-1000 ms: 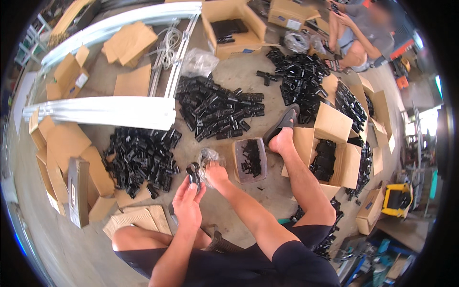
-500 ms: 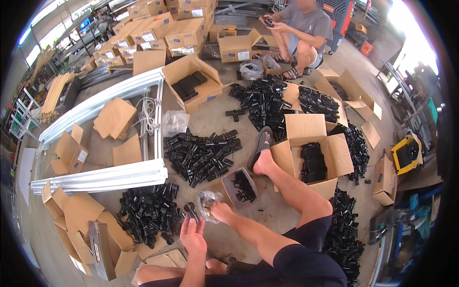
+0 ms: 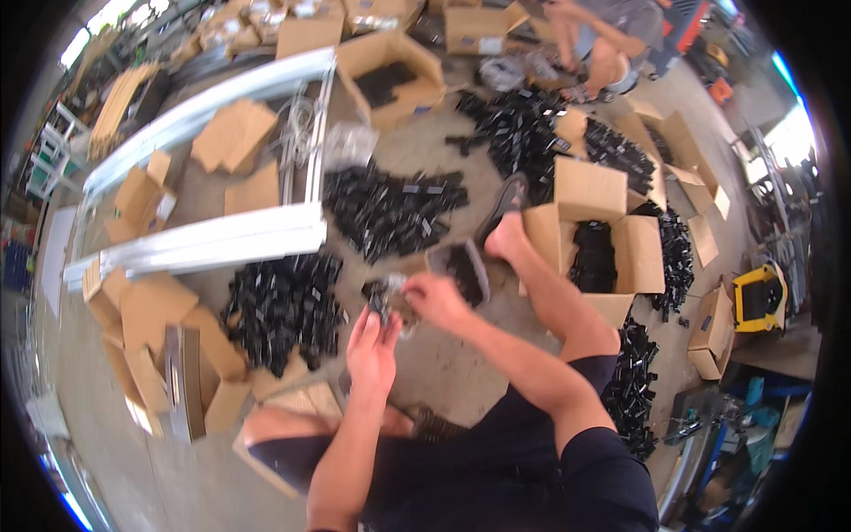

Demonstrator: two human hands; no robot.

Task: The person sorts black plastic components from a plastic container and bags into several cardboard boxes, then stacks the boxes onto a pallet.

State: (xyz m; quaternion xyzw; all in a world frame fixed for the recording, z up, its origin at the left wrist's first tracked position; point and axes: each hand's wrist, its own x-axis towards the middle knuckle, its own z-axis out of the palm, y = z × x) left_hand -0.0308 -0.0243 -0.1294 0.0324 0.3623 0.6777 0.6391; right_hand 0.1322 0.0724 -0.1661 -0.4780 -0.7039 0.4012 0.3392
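Note:
My left hand [image 3: 371, 355] is closed around a small black fitting [image 3: 378, 298], held upright in the fingertips. Close to its right is my right hand [image 3: 434, 302], fingers pinched together near the fitting. Blur hides what the pinch holds, if anything. Behind and under the right hand lies a clear plastic bag [image 3: 407, 330], partly covered. A grey bin [image 3: 483, 275] with small dark parts stands just beyond that hand. Piles of black fittings lie on the floor to the left [image 3: 282, 310] and ahead [image 3: 390, 208].
An open carton [image 3: 636, 257] with black parts stands beyond my right leg. White metal profiles [image 3: 213, 239] form a frame at the left, with flattened cardboard [image 3: 235, 133] inside. Opened boxes [image 3: 160, 310] lie at the near left. Another person [image 3: 603, 44] squats at the far right.
My right hand has come up from the plastic bag toward the fitting in my left hand. Both hands are now higher and closer together. The view has tilted downward.

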